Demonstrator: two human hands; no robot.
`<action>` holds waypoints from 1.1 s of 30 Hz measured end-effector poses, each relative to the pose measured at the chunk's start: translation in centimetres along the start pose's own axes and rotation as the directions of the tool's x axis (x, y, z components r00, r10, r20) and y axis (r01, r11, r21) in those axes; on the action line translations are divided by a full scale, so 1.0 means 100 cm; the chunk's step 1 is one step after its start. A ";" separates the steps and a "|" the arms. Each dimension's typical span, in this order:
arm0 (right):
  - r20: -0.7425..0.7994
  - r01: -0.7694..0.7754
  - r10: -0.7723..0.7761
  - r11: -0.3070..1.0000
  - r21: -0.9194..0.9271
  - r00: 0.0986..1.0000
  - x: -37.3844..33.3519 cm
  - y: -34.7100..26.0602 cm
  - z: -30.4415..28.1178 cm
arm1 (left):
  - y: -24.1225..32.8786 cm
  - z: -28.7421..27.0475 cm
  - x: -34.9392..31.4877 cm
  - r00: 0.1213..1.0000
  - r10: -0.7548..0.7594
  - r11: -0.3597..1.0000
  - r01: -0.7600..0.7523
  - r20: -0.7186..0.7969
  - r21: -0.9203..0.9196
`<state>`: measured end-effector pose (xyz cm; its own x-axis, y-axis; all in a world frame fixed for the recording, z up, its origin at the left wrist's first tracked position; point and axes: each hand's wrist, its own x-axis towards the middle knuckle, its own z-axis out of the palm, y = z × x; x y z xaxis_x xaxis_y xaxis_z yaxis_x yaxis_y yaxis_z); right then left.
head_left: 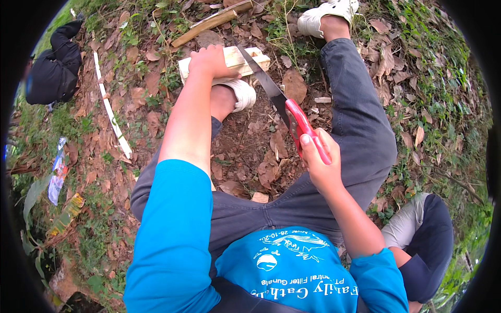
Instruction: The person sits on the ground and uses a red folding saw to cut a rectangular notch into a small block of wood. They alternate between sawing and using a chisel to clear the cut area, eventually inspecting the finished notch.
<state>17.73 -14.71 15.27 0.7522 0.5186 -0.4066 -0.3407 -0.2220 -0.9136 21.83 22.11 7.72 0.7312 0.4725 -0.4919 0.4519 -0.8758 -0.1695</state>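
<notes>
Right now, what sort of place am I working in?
Outdoors, probably a wooded plot or overgrown garden. Dry brown leaves lie scattered over bare soil, and low green plants grow on both sides.

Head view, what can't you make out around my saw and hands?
In the head view:
- Pale wood: partly covered by the left hand.
- Left shoe: partly hidden under the wood.
- Saw handle: partly covered by the right hand.
- Saw blade: teeth too small to tell.
</notes>
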 end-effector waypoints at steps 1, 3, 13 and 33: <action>0.000 0.060 -0.060 0.998 0.010 0.998 0.002 0.005 -0.004 | 0.001 0.001 -0.001 1.000 0.006 1.000 -0.006 -0.004 0.007; -0.005 0.096 -0.096 0.995 -0.004 0.995 0.028 0.011 0.007 | 0.004 -0.001 -0.007 1.000 0.006 0.999 -0.004 -0.030 0.049; -0.066 0.078 -0.073 0.994 0.074 0.995 0.061 0.021 0.036 | 0.005 -0.001 0.011 1.000 0.020 1.000 -0.020 -0.003 0.020; -0.029 0.043 -0.043 0.999 0.013 0.999 -0.015 -0.002 0.005 | -0.006 -0.001 0.012 0.999 -0.012 1.000 0.011 0.050 0.024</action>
<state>16.42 -15.06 16.12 0.7819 0.5037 -0.3673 -0.3155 -0.1884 -0.9300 22.48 23.16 7.32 0.6995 0.4774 -0.5318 0.4473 -0.8728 -0.1952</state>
